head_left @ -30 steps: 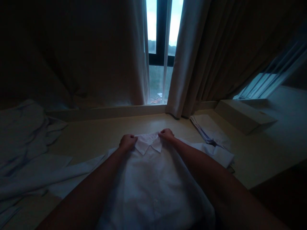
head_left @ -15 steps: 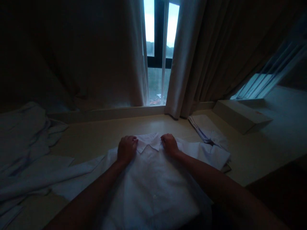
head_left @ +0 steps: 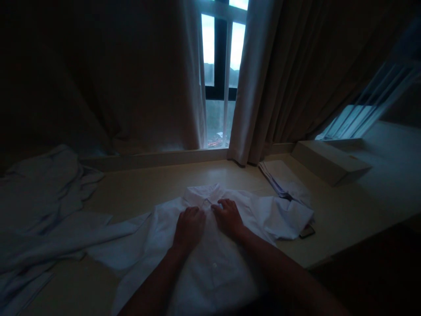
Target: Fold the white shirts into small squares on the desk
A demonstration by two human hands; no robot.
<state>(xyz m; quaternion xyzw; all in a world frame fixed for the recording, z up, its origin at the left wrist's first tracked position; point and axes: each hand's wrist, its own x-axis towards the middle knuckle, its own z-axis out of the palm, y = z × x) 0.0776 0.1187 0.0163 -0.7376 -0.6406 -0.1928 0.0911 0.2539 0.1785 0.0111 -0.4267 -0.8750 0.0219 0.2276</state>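
A white collared shirt (head_left: pixel 213 272) lies front side up, its collar (head_left: pixel 202 192) toward the window and a button showing down its front. My left hand (head_left: pixel 190 226) is just below the collar, left of the front opening, fingers bent onto the cloth. On the other side of the opening, my right hand (head_left: pixel 228 217) has its fingers curled at the fabric, close to the left one. Both appear to grip the shirt front by the top of the opening; the fingertips are dim and partly hidden. The right sleeve spreads toward a folded stack.
Crumpled white garments (head_left: pixel 42 197) are heaped on the left of the pale surface (head_left: pixel 131 182). Folded white cloth (head_left: pixel 283 175) lies at right, near a long box (head_left: pixel 332 162). A dark flat object (head_left: pixel 307 231) pokes out by the sleeve. Curtains (head_left: pixel 250 87) hang behind.
Both hands have left the two sides of the collar and come down and inward to the front opening. The collar now shows uncovered. The view has tilted slightly up.
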